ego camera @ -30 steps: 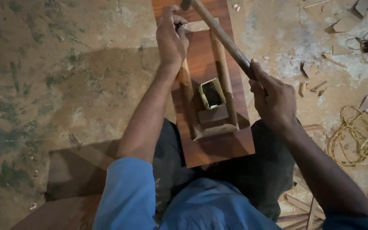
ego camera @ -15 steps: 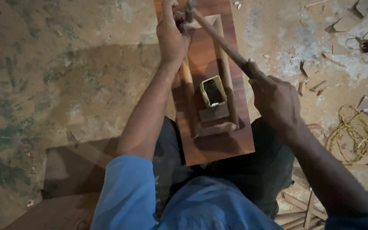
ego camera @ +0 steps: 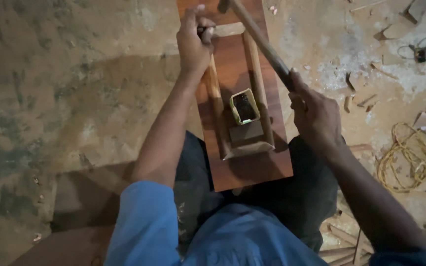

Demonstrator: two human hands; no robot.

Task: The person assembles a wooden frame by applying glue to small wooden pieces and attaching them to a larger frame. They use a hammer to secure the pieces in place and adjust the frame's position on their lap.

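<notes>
My left hand (ego camera: 193, 42) is pinched shut at the far left corner of the wooden frame (ego camera: 245, 93), fingertips bunched on something small there — probably a nail, too tiny to tell — so it stands steady for the strike. My right hand (ego camera: 314, 116) is clenched around the hammer handle (ego camera: 260, 39), gripped low on the shaft for swing leverage; the head is cut off at the top edge. The frame lies flat on the reddish board (ego camera: 247, 162), which rests across my lap so the work stays close and braced. A small open box (ego camera: 245, 106) sits inside the frame on a dark block (ego camera: 246, 132), within easy reach. Coiled yellow cord (ego camera: 408, 162) and wood scraps lie on the floor to the right.

Versus half a second ago: the hammer head is lifted slightly off the corner, right hand shifted a bit right; left hand unchanged at the corner.
</notes>
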